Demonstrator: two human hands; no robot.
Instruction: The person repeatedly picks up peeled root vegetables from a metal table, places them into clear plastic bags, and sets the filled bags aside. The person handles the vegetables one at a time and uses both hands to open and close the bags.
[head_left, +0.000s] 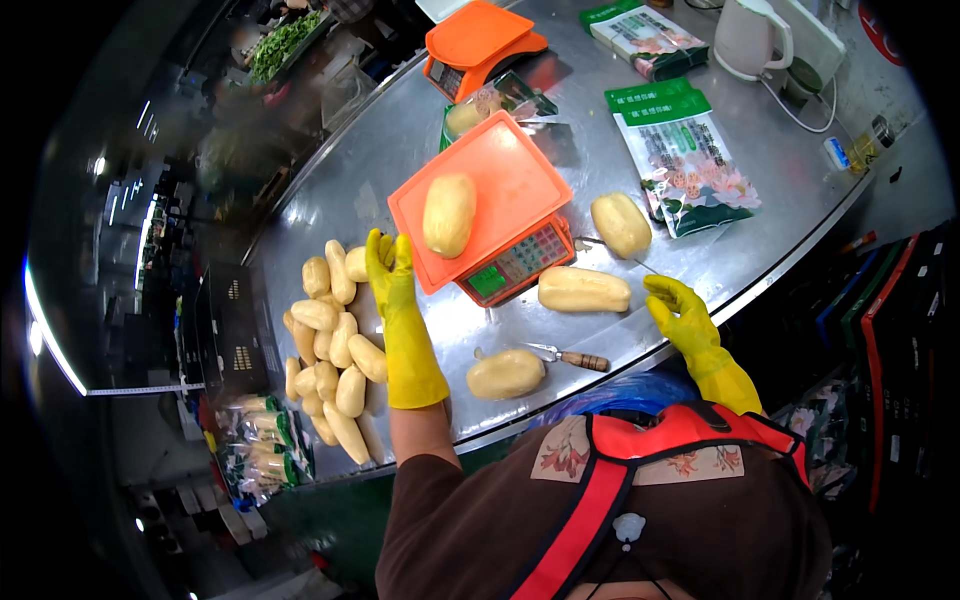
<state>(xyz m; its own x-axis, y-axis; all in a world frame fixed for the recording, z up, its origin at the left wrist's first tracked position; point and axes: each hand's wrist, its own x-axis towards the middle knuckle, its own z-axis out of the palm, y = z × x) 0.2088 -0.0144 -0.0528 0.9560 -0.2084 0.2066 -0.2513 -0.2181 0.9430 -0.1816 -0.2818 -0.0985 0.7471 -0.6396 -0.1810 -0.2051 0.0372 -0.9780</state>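
Observation:
A peeled lotus root section (449, 216) rests on the orange pan (517, 169) of a digital scale with a lit display. My left hand (390, 270), in a yellow rubber glove, is held beside the pan's left edge, fingers apart, holding nothing. My right hand (679, 311), gloved alike, hovers near the table's front edge, fingers curled loosely and empty. Between my hands lie a lotus root section (583, 289), another near the bags (621, 225), and one closer to me (505, 374). A wooden-handled knife (585, 361) lies beside that nearest one. A pile of peeled roots (341, 352) sits at left.
Printed green and white bags (686, 161) lie at right, more bags (645, 37) behind. A second orange scale (480, 37), a packed root (469, 112) and a white kettle (750, 37) stand farther back. Filled bags (262, 442) are at lower left. Black crates (232, 322) stand beyond the table's left end.

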